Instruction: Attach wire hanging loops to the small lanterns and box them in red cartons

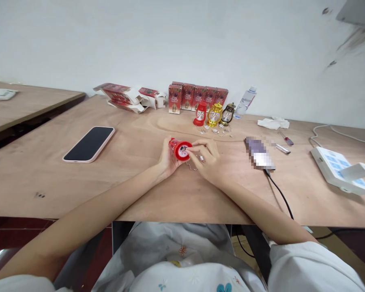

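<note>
My left hand (168, 161) is wrapped round a small red toy lantern (178, 156), tilted so its round underside faces me. A pale disc with a dark opening shows inside the red rim. At that opening the thumb and fingertips of my right hand (209, 159) are pinched together; whatever they hold is too small to make out. Under the hands lies a thin metal chain (192, 166). Further back stand a red lantern (200, 113), a gold lantern (214, 115) and a dark bronze lantern (227, 114), with several small loose pieces (220, 130) before them.
Several red boxes (174, 99) stand by the wall, opened cartons (123, 96) to their left. A bottle (245, 102) leans there. A pink-edged phone (89, 144) lies left; right are a cabled phone (259, 153), screwdriver (287, 140), tissue (273, 123) and power strip (337, 168).
</note>
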